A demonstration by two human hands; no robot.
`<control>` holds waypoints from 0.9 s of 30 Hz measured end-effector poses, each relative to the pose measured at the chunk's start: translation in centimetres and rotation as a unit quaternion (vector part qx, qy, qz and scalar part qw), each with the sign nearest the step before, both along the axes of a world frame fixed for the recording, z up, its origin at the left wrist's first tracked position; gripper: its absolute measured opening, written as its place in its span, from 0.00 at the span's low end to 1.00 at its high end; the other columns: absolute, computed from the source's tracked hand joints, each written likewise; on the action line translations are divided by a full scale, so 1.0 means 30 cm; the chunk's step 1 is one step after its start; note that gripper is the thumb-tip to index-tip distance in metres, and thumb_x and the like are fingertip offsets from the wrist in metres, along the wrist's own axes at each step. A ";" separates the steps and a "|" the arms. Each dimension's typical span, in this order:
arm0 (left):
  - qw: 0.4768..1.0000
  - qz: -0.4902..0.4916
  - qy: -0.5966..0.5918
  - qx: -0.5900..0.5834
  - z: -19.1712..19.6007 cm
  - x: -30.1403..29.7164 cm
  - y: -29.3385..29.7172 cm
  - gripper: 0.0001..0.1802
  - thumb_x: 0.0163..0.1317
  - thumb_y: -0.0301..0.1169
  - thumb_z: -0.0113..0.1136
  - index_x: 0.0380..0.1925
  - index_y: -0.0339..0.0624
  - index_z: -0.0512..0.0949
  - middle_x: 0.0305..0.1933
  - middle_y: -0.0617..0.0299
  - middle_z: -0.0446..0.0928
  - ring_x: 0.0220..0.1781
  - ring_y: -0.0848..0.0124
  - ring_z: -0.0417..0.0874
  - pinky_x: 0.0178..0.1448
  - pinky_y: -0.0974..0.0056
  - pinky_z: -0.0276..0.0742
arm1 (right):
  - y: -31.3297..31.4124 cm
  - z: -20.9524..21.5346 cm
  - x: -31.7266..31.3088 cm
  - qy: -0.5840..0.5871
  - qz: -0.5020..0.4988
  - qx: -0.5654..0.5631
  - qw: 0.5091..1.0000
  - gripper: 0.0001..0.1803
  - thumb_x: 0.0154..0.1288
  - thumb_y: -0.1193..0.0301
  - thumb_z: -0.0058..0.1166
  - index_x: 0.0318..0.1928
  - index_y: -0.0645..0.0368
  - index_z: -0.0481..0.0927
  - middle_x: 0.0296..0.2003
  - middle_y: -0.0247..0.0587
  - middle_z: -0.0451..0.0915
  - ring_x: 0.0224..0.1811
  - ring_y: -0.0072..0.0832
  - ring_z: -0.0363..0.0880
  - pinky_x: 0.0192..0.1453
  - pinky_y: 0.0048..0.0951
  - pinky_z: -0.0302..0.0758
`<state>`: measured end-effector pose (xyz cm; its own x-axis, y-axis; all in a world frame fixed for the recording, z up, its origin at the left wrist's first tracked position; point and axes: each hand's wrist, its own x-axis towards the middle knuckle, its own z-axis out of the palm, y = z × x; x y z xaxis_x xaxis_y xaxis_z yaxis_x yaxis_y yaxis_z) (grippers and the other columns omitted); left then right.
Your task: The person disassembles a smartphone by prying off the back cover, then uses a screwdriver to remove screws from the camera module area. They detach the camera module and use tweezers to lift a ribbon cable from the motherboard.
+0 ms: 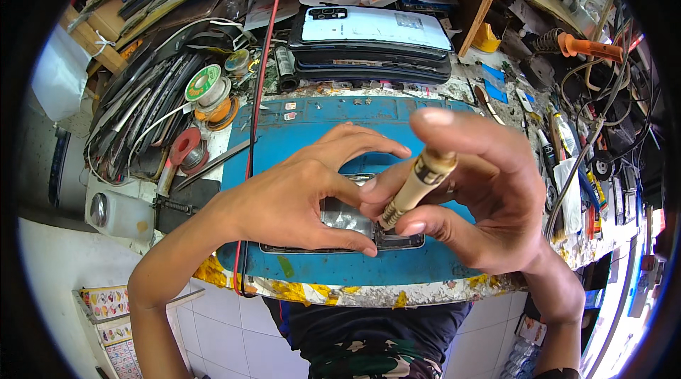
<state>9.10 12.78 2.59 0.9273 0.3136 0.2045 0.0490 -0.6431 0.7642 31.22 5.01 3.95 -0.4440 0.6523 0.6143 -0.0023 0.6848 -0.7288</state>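
An opened phone lies on a blue work mat, with silvery and dark inner parts showing. My left hand reaches across it from the left, thumb along its near side and fingers curved toward its far side, holding it. Much of the phone is hidden beneath this hand. Above the phone's right part, my right hand grips a small screwdriver with a beige handle. The screwdriver stands tilted, its upper end toward the right, and its tip is hard to make out against the phone.
Stacked phones sit behind the mat. Solder spools, a red reel and a heap of flat dark parts crowd the left. A red-and-black cable crosses the mat's left side. An orange-handled soldering iron rests at right.
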 end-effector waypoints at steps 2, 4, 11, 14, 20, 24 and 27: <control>1.000 0.010 -0.014 0.002 -0.004 0.001 0.000 0.13 0.46 0.35 0.80 0.31 0.45 0.88 0.62 0.54 0.74 0.65 0.52 0.72 0.69 0.51 0.68 | 0.010 -0.009 -0.002 0.008 -0.037 0.030 0.999 0.44 0.61 0.84 0.64 0.73 0.64 0.52 0.56 0.64 0.75 0.47 0.50 0.86 0.45 0.48 0.89; 0.999 0.024 -0.021 0.009 -0.003 0.000 0.004 0.12 0.46 0.33 0.80 0.30 0.45 0.88 0.61 0.54 0.76 0.64 0.53 0.74 0.68 0.52 0.69 | 0.020 -0.022 -0.007 0.059 -0.050 0.010 0.997 0.49 0.62 0.81 0.64 0.75 0.63 0.46 0.51 0.65 0.78 0.46 0.49 0.87 0.47 0.48 0.89; 0.993 0.073 0.014 0.092 0.034 -0.033 0.044 0.11 0.44 0.27 0.80 0.30 0.43 0.89 0.63 0.48 0.74 0.65 0.55 0.74 0.69 0.53 0.67 | 0.036 -0.063 -0.016 0.120 -0.163 -0.021 0.979 0.50 0.64 0.77 0.64 0.75 0.62 0.41 0.40 0.61 0.83 0.43 0.43 0.87 0.47 0.44 0.91; 0.991 0.065 0.036 0.109 0.033 -0.038 0.048 0.10 0.46 0.27 0.78 0.31 0.43 0.89 0.60 0.49 0.75 0.64 0.55 0.75 0.68 0.54 0.68 | 0.037 -0.068 -0.015 0.123 -0.149 -0.019 0.981 0.50 0.64 0.78 0.63 0.75 0.62 0.41 0.39 0.61 0.83 0.44 0.42 0.87 0.46 0.44 0.91; 0.991 0.068 0.024 0.110 0.017 -0.038 0.054 0.11 0.47 0.27 0.77 0.32 0.42 0.87 0.60 0.50 0.75 0.62 0.56 0.77 0.67 0.54 0.68 | 0.044 -0.093 -0.025 0.151 -0.115 -0.010 0.982 0.48 0.64 0.78 0.63 0.74 0.62 0.42 0.39 0.60 0.83 0.44 0.42 0.87 0.47 0.42 0.91; 0.992 0.061 0.023 0.107 0.023 -0.045 0.059 0.11 0.46 0.28 0.78 0.31 0.42 0.86 0.60 0.50 0.75 0.62 0.56 0.77 0.66 0.54 0.68 | 0.056 -0.106 -0.021 0.093 -0.151 0.027 0.984 0.48 0.65 0.77 0.63 0.73 0.62 0.42 0.38 0.60 0.83 0.43 0.42 0.87 0.46 0.41 0.90; 0.993 0.061 0.023 0.097 0.025 -0.046 0.058 0.11 0.46 0.28 0.78 0.30 0.43 0.86 0.59 0.51 0.75 0.62 0.56 0.77 0.66 0.54 0.68 | 0.049 -0.100 -0.020 0.081 -0.151 0.017 0.985 0.48 0.65 0.78 0.63 0.73 0.62 0.42 0.38 0.61 0.83 0.41 0.43 0.87 0.45 0.41 0.90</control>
<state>7.72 14.53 3.33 0.8943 0.3839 0.2298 0.1688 -0.7651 0.6214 30.62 6.49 0.95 -0.1270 0.7172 0.6852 0.0907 0.6963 -0.7120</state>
